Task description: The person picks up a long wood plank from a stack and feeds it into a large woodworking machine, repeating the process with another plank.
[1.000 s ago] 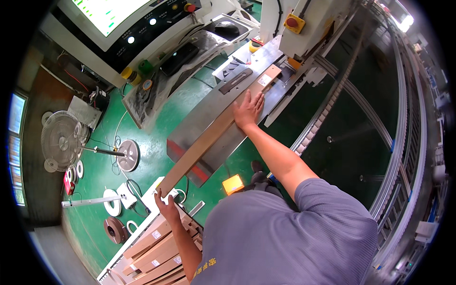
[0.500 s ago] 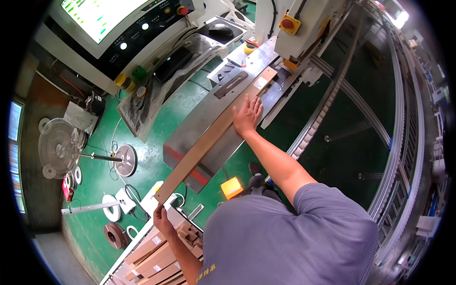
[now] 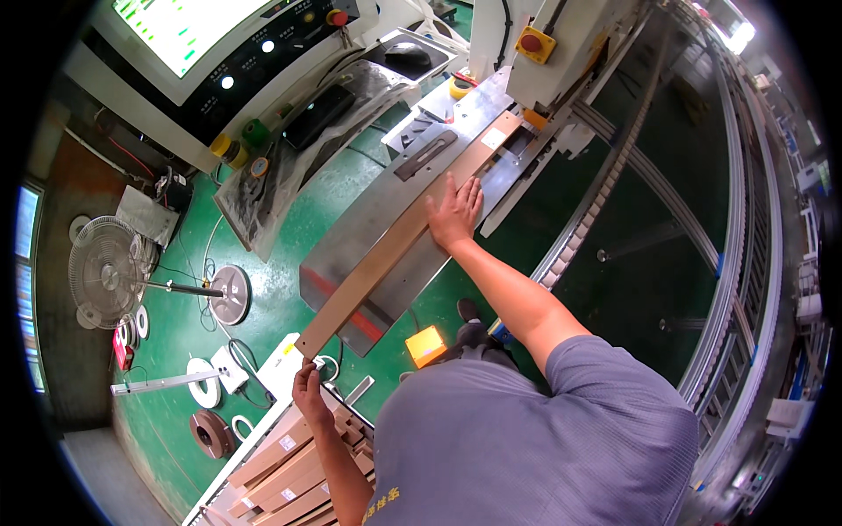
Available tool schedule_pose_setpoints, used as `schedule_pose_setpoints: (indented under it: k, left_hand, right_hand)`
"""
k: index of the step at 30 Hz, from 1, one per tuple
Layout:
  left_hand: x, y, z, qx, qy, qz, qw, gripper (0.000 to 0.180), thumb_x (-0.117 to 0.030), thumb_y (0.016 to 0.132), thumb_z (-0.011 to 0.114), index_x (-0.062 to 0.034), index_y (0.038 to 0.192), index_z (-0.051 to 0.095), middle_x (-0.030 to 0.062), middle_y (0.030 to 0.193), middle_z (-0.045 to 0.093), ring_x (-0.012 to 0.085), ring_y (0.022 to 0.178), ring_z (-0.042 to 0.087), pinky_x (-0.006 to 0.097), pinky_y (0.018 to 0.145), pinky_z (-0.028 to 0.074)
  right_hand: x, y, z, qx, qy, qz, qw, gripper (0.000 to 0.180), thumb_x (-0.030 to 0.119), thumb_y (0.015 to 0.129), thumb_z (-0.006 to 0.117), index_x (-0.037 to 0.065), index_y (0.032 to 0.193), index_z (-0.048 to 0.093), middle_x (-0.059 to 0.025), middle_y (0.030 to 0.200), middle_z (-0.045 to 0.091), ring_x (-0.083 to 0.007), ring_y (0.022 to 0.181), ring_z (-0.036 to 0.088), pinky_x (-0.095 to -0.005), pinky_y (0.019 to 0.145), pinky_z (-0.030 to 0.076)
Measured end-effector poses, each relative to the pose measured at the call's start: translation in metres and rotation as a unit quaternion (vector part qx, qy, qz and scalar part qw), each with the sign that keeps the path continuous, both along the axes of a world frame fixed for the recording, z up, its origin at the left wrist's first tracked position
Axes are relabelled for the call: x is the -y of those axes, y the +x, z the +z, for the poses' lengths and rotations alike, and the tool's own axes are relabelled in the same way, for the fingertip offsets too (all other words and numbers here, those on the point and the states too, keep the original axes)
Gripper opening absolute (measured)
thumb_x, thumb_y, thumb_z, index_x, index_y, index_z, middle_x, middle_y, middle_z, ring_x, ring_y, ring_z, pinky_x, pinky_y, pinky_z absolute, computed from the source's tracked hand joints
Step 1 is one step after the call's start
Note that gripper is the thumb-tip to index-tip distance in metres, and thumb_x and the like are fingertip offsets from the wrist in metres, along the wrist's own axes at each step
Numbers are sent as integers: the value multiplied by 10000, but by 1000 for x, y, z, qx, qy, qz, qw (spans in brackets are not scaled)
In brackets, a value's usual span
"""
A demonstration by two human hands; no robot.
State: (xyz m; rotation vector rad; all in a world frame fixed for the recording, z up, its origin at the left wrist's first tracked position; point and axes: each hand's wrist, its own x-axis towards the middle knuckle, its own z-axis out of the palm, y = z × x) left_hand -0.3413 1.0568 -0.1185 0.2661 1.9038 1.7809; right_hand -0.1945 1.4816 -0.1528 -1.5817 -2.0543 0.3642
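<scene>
A long, narrow brown board [image 3: 386, 259] with a white label near its far end lies slantwise across a grey metal worktable [image 3: 351, 228]. Its near end juts out past the table's edge. At that end is my left hand [image 3: 309, 390], fingers drawn together on the board's tip; their exact hold is partly hidden. My right hand [image 3: 454, 215] rests palm down on the board farther up, with its fingers stretched out. The far end of the board reaches the machine head [image 3: 557, 74].
Several brown boards [image 3: 298, 478] are stacked at lower left. A control panel with a screen [image 3: 189, 39] stands at upper left, beside a tray holding a black phone-like object [image 3: 320, 117]. A fan [image 3: 110, 272], a yellow box [image 3: 426, 346] and a roller conveyor [image 3: 605, 193] surround the worktable.
The board has slid a short way up and right, toward the machine head. My left hand has followed its near end, while my right hand has stayed nearly in place.
</scene>
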Motion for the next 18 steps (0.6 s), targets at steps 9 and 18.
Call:
schedule_pose_setpoints:
  k: [9,18]
  left_hand:
    - [-1,-5,9,12,-33,-50,998,202,-50,897,573,47,1067,620,216,1339,542,244,1283,484,334,1070,352]
    - [-60,10,21,35,-45,-122,991,261,-64,855,616,36,1095,632,184,1291,581,217,1176,551,321,1006,397]
  right_hand:
    - [0,0,2,26,1,0,1000,746,470,889,525,51,1464,300,-366,1490,204,-448,1443,96,-491,1181,26]
    - [-75,25,-8,58,-16,-23,998,845,516,875,527,6,1485,242,-376,1498,178,-455,1445,86,-476,1187,25]
